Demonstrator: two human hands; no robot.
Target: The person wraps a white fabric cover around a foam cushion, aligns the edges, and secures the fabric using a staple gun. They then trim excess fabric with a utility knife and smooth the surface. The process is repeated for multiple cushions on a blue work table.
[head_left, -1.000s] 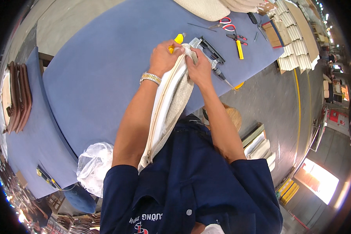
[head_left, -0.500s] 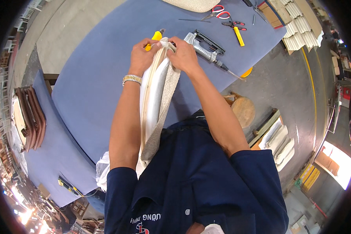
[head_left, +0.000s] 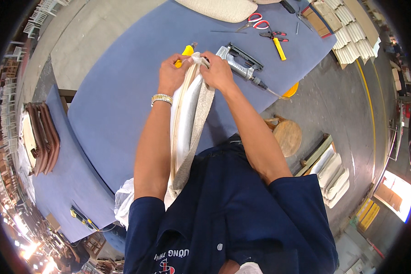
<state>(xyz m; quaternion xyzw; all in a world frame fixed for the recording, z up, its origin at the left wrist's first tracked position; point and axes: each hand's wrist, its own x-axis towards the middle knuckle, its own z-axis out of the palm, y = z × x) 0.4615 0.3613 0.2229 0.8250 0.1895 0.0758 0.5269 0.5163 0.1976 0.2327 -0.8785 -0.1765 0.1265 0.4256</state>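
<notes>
A: Fingers first: the left hand (head_left: 172, 75) has its fingertips curled together over the top end of the padded panel (head_left: 187, 123), pinching the pale fabric (head_left: 201, 58) bunched there. The right hand (head_left: 217, 71) is clamped on the same gathered corner from the other side, thumb pressed down on the cloth.

B: And the panel itself?

A: Standing on edge in the centre of the frame, running from the hands down to the person's chest, wood rim to the left, grey cover to the right. A second ago it leaned further to the right and sat higher in the picture; now it is squarer and the hands sit closer together on the corner. I'd read that as the cloth being pulled tighter over the end.

B: What's beyond the hands?

A: Just behind the left hand, a yellow-handled tool (head_left: 187, 49) pokes out. Just right of the right hand lies a staple gun (head_left: 239, 64) with its hose trailing toward the table edge, untouched. All of it on the blue table (head_left: 118, 91). Further up, top centre, red-handled scissors (head_left: 255, 21), and beside them pliers with a yellow grip (head_left: 277, 43). Lower right of the table, a round wooden stool (head_left: 286, 136) on the floor.
</notes>
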